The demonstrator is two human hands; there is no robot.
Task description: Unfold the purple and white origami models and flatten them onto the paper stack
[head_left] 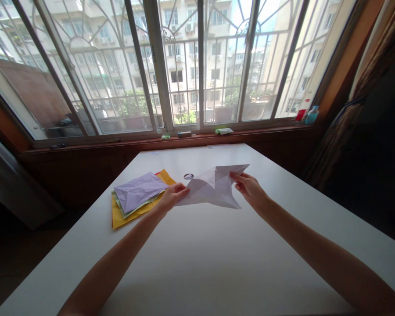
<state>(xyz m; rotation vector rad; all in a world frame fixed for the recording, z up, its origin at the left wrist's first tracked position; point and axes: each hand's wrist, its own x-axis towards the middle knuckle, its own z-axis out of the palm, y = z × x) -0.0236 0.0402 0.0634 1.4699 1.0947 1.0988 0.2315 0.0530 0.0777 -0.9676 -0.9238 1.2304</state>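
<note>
A white sheet of folded paper (212, 186) with several creases is held up just above the white table (217, 259). My left hand (173, 196) pinches its left edge, fingers closed on the paper. My right hand (248, 186) pinches its upper right flap near the pointed tip. To the left of my left hand lies a stack of coloured paper (136, 197), a crumpled lilac sheet on top of green and yellow-orange ones.
A small round ring-like object (188, 176) lies on the table behind the folded paper. The window sill (197, 139) holds small items, a green-and-white wad (223, 131), and a red and a blue bottle (307, 115) at right. A curtain (355, 109) hangs on the right.
</note>
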